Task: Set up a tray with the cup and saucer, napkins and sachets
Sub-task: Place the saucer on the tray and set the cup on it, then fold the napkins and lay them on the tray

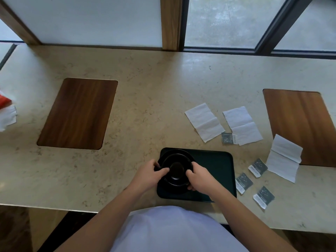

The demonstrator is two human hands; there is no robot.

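Note:
A dark green tray [216, 166] lies at the near edge of the counter. On its left part a black cup [177, 169] stands on a black saucer [174, 153]. My left hand [149, 176] grips the cup's left side at the handle. My right hand [200, 177] grips its right rim. Three white napkins [204, 122], [242, 125], [284, 158] lie unfolded on the counter to the right of the tray. Several dark sachets [229, 138], [257, 167], [243, 182], [263, 196] lie among them.
Two wooden inlays [78, 113], [301, 124] are set in the beige counter [154, 99]. At the far left edge lie a red packet [4, 100] and white tissue [8, 117]. A window with a wooden post [171, 22] runs along the back.

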